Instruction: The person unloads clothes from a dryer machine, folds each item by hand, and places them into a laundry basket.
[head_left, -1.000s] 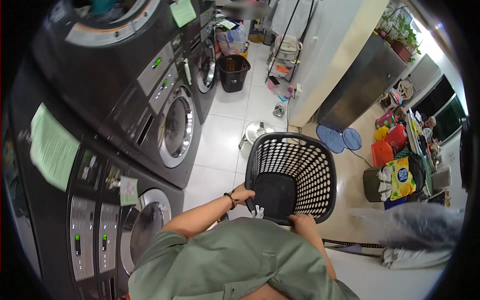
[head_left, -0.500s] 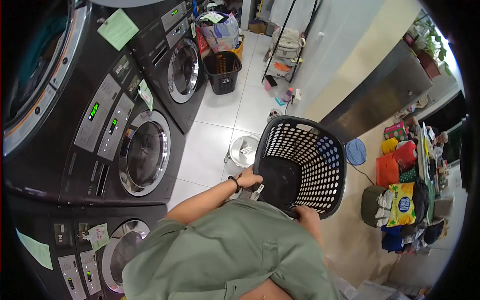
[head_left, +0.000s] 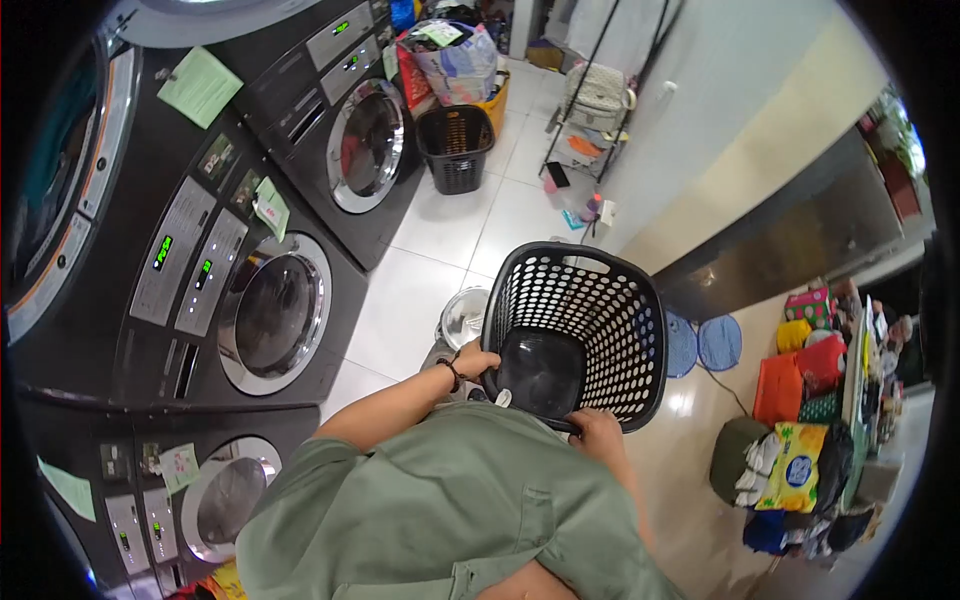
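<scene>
I carry an empty black perforated laundry basket [head_left: 590, 300] in front of my chest, over the white tile floor. My left hand [head_left: 477, 361], with a dark band on the wrist, grips the basket's near left rim. My right hand [head_left: 597, 432] grips the near right rim. A small white tag [head_left: 503, 398] hangs at the near edge between my hands.
Dark front-loading washers [head_left: 275, 310] line the left, with a further one [head_left: 365, 145]. A second black basket [head_left: 457, 147] and a full bag [head_left: 450, 60] stand ahead. A metal bowl [head_left: 462, 318] lies on the floor. Bags and bundles [head_left: 790, 460] pile at right.
The view has swung along the washer row and I have stepped forward. The basket stays in both hands and sits a little lower and more to the left in view.
</scene>
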